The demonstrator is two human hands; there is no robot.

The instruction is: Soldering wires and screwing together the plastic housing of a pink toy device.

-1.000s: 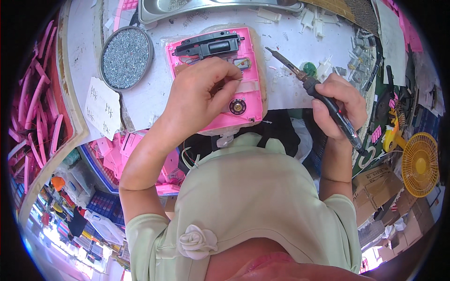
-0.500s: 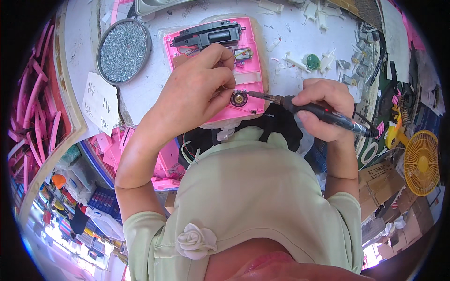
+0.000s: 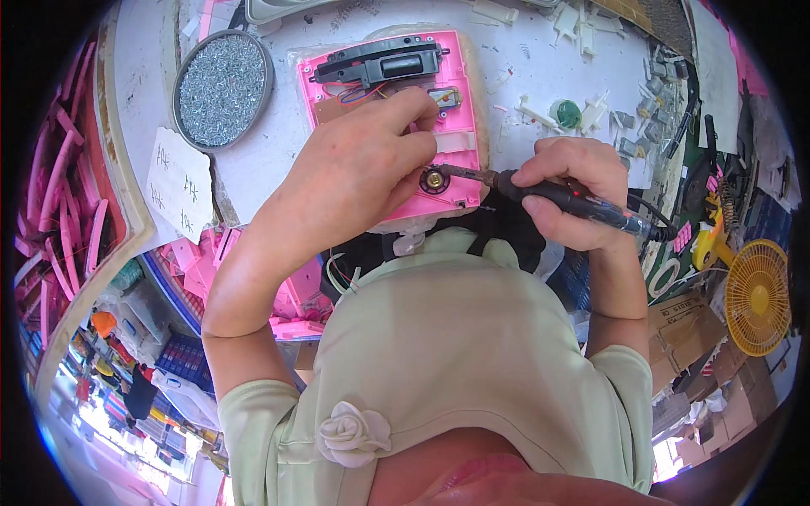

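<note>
A soldering iron (image 3: 582, 202) with a black handle is in my right hand (image 3: 578, 190), fingers wrapped round it. Its tip reaches left to the upper rim of a small round speaker (image 3: 434, 180). The speaker sits in a pink plastic housing (image 3: 467, 80). Over the middle of the housing lies my left hand (image 3: 363, 156), its fingers pinched beside the speaker. What they hold is hidden behind them. A black mechanism (image 3: 380, 63) with red and blue wires fills the housing's far end. A small metal-framed part (image 3: 445, 99) and a white strip (image 3: 456, 142) lie between it and the speaker.
A round tray (image 3: 267, 101) full of small screws stands left, by a handwritten paper (image 3: 181, 185). White plastic parts (image 3: 582, 29), a green round piece (image 3: 565, 113) and grey parts (image 3: 650, 126) lie right. A yellow fan (image 3: 758, 295) stands far right; pink parts (image 3: 55, 185) pile up left.
The housing has shifted slightly right and toward me. My right hand with the soldering iron has moved a little left, bringing the tip closer to my left fingers.
</note>
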